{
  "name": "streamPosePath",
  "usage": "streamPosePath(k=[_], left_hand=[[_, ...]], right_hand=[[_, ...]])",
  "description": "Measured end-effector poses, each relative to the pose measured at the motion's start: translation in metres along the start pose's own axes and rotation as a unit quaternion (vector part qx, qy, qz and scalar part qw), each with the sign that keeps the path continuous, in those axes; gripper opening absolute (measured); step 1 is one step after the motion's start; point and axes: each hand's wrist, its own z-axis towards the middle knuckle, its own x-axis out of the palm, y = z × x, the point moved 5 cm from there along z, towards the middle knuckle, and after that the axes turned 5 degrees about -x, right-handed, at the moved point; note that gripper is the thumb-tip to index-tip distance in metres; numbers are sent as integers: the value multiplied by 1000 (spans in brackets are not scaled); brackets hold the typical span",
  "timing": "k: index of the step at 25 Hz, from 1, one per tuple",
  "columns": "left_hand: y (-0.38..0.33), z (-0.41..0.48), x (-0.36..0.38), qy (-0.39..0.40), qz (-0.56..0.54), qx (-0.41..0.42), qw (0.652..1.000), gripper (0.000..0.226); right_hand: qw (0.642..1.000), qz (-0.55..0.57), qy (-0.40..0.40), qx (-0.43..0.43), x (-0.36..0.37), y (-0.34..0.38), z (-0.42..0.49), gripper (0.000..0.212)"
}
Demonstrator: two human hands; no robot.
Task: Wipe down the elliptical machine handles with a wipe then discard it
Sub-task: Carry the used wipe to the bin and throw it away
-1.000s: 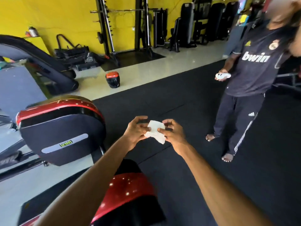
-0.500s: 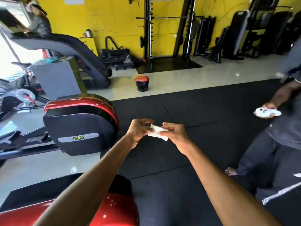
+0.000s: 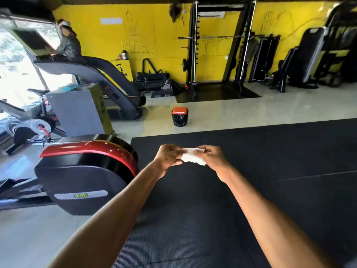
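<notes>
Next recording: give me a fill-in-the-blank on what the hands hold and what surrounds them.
1. The left hand and right hand pinch a wipe whose colour is ____.
2. Both hands are above a floor mat coloured ____.
3. The elliptical housing sits on the person's ____ side.
4. Beyond the bin, the back wall is painted ____.

Missing words: white; black; left; yellow.
</notes>
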Motion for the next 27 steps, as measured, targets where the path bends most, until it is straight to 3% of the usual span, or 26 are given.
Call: streamPosePath(k=[7, 10, 14, 21, 25, 27], left_hand=[[-38, 195, 74, 7, -32, -24, 999, 14], [-57, 290, 100, -22, -22, -27, 999, 23], [-84, 405, 120, -32, -59, -58, 996, 6], [-118, 606, 107, -47, -43, -65, 996, 16], [-133, 787, 65, -56, -52, -60, 995, 14], [-139, 833, 52, -64, -54, -64, 994, 14]], right_hand=[[998, 36, -46, 4, -68, -57, 211, 11], [997, 65, -30, 29, -99, -82, 315, 9], [997, 71, -17, 35, -121, -96, 437, 11], [995, 88, 22, 51, -108, -128, 639, 26], [995, 69, 22, 70, -69, -168, 812, 19], [994, 64, 28, 82, -59, -171, 855, 20]])
